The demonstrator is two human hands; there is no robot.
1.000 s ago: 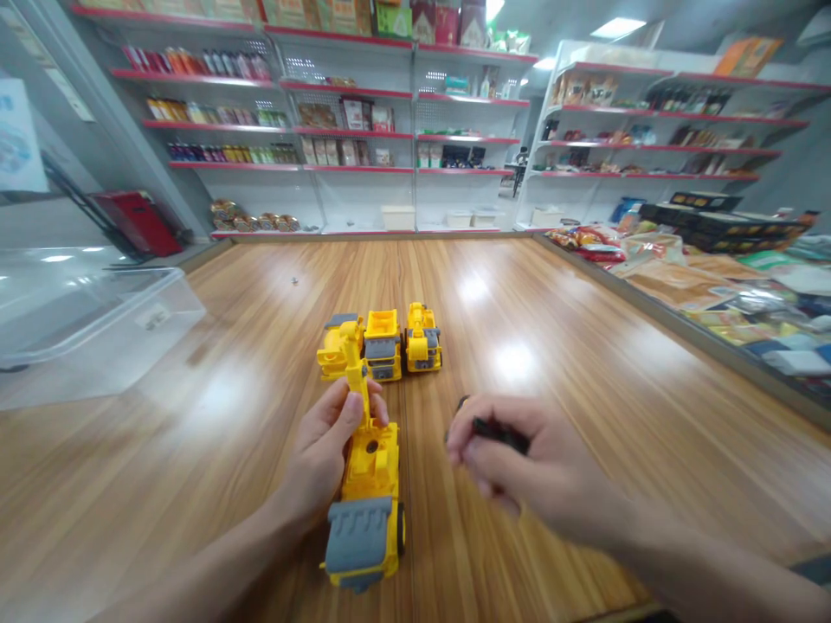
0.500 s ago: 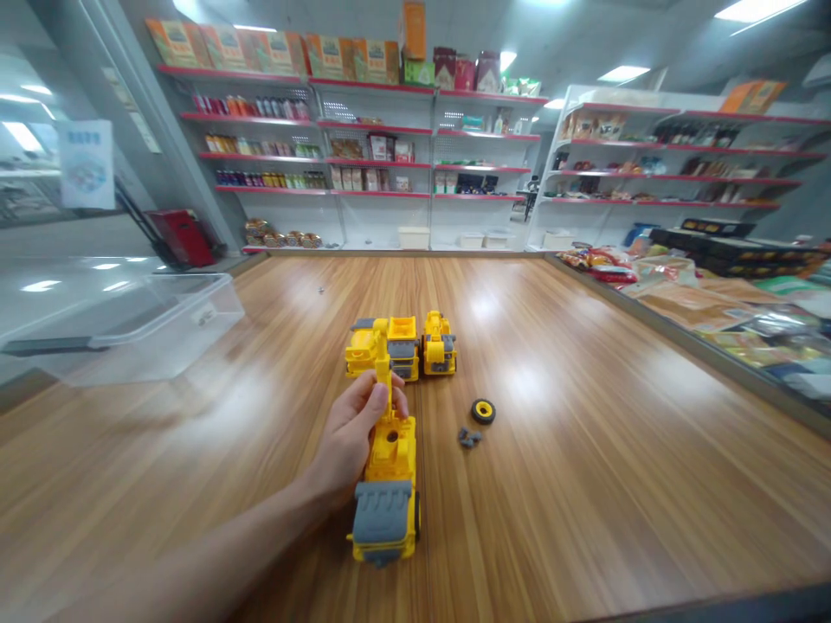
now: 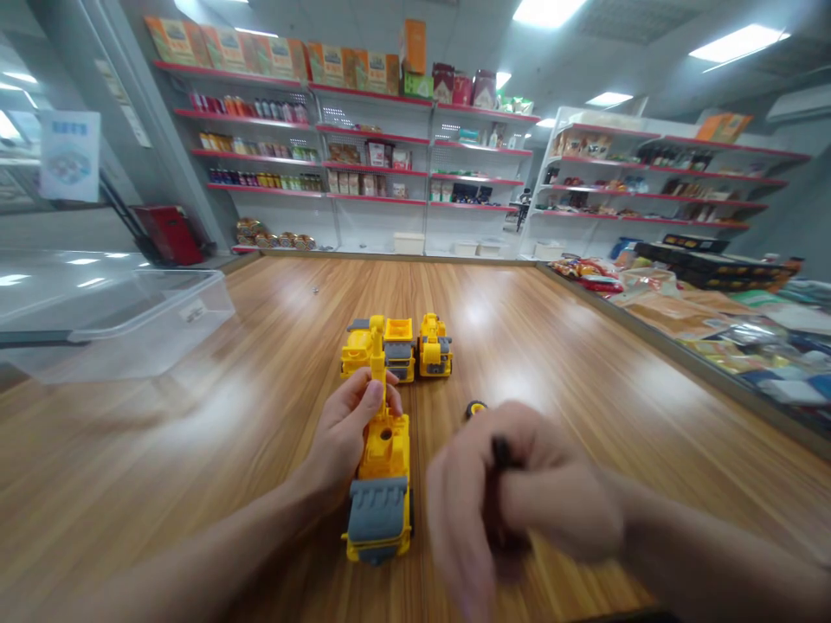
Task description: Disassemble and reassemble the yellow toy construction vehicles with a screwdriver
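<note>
My left hand (image 3: pixel 347 415) is closed around the upright yellow arm of a toy construction truck (image 3: pixel 384 454). The truck has a yellow body with a round hole on top, and its grey end faces me on the table. To the right of it is my right hand (image 3: pixel 519 493), smeared by motion, with fingers curled round a small dark object (image 3: pixel 499 452) whose kind I cannot make out. Just beyond that hand a loose toy wheel (image 3: pixel 476 407) with a yellow hub is partly covered.
Several yellow toy vehicles stand beyond my left hand, among them a dump truck (image 3: pixel 399 346) and another toy vehicle (image 3: pixel 434 346). A clear plastic bin (image 3: pixel 130 333) sits at the left. Packaged goods (image 3: pixel 675 303) lie along the right side, and stocked shelves (image 3: pixel 373 164) line the back.
My right hand has come into view from the right, holding the dark object. It now hides the small grey pieces and part of the wheel. My left hand keeps its hold.
</note>
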